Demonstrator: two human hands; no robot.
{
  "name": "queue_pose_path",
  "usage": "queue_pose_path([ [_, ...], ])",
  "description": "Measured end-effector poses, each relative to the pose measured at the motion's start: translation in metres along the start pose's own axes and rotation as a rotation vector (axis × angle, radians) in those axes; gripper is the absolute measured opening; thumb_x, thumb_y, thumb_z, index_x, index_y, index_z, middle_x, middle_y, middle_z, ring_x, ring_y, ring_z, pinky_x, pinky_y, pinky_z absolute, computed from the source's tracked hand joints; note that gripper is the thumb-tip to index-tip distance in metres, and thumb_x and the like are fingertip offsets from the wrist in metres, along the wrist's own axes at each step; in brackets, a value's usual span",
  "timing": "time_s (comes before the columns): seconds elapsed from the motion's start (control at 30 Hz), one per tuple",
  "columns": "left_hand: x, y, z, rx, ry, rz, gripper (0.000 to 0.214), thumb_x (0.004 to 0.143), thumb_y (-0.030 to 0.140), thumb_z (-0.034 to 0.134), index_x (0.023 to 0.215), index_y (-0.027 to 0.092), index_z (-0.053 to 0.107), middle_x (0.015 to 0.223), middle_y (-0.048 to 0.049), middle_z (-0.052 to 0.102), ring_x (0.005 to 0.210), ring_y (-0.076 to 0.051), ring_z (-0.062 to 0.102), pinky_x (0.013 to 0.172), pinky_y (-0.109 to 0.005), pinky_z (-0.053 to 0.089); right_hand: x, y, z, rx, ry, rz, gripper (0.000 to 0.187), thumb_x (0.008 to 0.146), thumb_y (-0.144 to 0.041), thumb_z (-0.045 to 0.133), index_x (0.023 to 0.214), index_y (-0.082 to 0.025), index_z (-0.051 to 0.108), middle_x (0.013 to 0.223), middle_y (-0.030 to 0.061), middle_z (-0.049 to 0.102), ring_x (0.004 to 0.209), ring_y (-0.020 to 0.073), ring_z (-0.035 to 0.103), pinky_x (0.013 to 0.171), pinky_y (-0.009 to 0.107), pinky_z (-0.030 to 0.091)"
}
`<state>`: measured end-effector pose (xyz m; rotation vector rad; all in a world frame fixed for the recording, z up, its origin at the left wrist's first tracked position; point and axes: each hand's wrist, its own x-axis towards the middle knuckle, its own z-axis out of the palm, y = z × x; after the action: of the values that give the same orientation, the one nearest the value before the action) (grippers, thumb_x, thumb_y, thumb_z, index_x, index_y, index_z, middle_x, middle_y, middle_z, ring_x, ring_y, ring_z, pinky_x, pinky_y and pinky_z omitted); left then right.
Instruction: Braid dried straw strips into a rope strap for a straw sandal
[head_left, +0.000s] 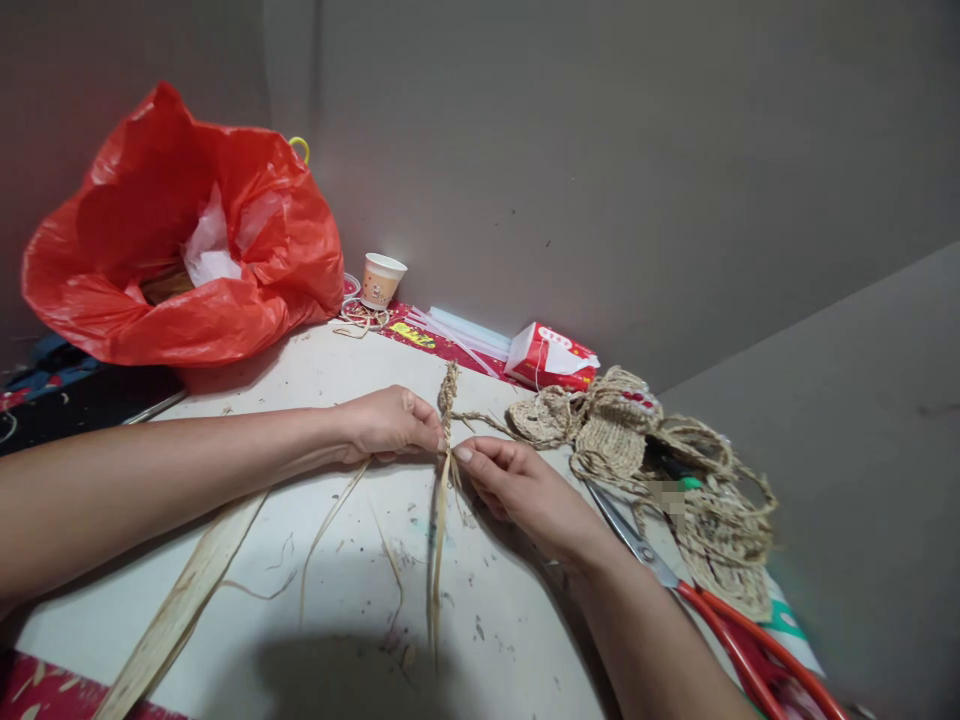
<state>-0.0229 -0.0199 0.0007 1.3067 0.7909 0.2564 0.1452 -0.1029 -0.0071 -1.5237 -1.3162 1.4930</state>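
A short braid of dry, straw-coloured plant fibre lies at the middle of the white board. My left hand pinches it from the left, with a thin strand trailing below the fingers. From the right, my right hand pinches the same spot, thumb and forefinger closed at the braid's lower end. Loose strands hang from there toward me. A wide flat strip of dry fibre runs under my left forearm. What exactly each fingertip grips is partly hidden.
A red plastic bag stands back left. Behind the board are a paper cup, pale straws and a red tissue pack. Coiled braided cord pieces lie right, beside scissors with red handles. A grey wall closes the back.
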Motion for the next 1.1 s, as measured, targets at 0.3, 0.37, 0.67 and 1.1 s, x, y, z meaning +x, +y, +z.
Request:
queue_pose_path([
  [0.3,0.003,-0.002,-0.002,0.019,-0.029,0.051,0.016,0.065,0.026,0.068,0.069,0.015,0.056,0.039,0.0096,0.033,0.034,-0.003,0.022,0.035,-0.020,0.011,0.002,-0.001,-0.001,0.132,-0.109,0.085,0.032,0.081,-0.046,0.058,0.069,-0.019,0.047,0.048,-0.0103,0.029,0.041,0.0051,0.015,0.037,0.020,0.009],
  [0.37,0.002,-0.002,-0.002,0.014,-0.061,0.061,0.016,0.066,0.026,0.067,0.070,0.015,0.056,0.039,0.0093,0.033,0.035,-0.003,0.022,0.035,-0.020,0.011,0.002,-0.003,0.000,0.154,-0.119,0.100,0.034,0.079,-0.047,0.060,0.066,-0.019,0.045,0.046,-0.0109,0.028,0.039,0.0047,0.013,0.036,0.020,0.008],
  [0.67,0.000,0.002,0.001,0.137,-0.057,0.087,0.010,0.068,0.023,0.050,0.061,0.017,0.050,0.040,0.0068,0.039,0.034,-0.005,0.024,0.035,-0.021,0.013,0.007,0.000,0.025,0.127,0.181,-0.016,0.035,0.072,-0.041,0.063,0.054,-0.019,0.042,0.041,-0.0105,0.028,0.035,0.0035,0.016,0.035,0.021,0.009],
  [1.1,-0.012,0.030,0.015,0.501,0.146,0.004,0.012,0.066,0.015,0.046,0.054,0.015,0.050,0.043,0.0052,0.044,0.036,-0.005,0.031,0.037,-0.019,0.021,0.004,-0.003,0.030,0.518,0.110,0.053,0.026,0.066,-0.036,0.067,0.059,-0.016,0.052,0.034,-0.0134,0.023,0.031,0.0015,0.012,0.033,0.017,0.007],
])
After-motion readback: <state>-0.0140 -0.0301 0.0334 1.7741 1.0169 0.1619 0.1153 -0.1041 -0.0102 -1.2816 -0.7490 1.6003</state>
